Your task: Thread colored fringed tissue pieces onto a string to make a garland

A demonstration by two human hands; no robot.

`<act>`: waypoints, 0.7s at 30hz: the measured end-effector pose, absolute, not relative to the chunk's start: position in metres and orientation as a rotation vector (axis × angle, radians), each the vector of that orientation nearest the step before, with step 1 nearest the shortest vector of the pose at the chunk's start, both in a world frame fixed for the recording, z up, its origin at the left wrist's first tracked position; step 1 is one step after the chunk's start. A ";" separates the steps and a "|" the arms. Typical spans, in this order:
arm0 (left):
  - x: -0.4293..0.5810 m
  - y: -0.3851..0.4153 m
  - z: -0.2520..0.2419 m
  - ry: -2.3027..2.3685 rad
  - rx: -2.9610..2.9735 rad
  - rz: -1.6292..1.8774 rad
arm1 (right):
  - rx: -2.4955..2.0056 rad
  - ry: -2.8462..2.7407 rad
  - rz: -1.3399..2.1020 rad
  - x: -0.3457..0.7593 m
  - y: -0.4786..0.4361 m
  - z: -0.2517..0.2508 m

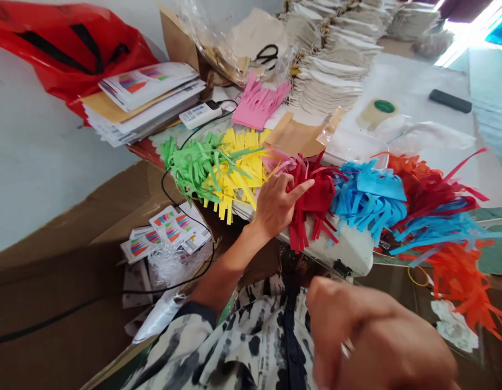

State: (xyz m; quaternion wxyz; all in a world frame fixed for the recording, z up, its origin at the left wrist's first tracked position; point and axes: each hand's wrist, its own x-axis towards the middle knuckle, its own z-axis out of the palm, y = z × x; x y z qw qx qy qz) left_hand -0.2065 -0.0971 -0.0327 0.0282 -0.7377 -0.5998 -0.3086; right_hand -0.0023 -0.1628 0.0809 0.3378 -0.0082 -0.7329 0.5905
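My left hand (275,205) rests at the red fringed strips (311,200), one finger stretched out over them and the others bent. Left of it lie yellow fringed strips (238,168) and green fringed strips (198,165); pink strips (281,161) show just behind the hand. Blue fringed strips (368,195) lie to the right of the red ones. My right hand (373,336), blurred and close to the camera, is closed in front of my patterned shirt. What its fingers hold, if anything, is hidden.
Orange strips (462,281) hang over the table's right edge. Behind are pink fringed paper (259,103), black-handled scissors (267,56), a tape roll (377,112) and stacked bundles (332,70). A black cable (163,187) drops past an open carton (80,254) at left.
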 end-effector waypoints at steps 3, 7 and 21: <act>-0.206 -0.073 -0.030 -1.847 -2.352 -1.058 | -0.389 -2.089 1.253 -0.017 -0.154 0.062; -0.210 -0.037 -0.029 -2.172 -2.260 -1.668 | -0.827 -2.484 0.621 -0.031 -0.131 0.014; -0.232 -0.109 -0.031 -2.327 -1.770 -2.070 | -0.894 -2.397 -0.078 -0.038 -0.060 -0.035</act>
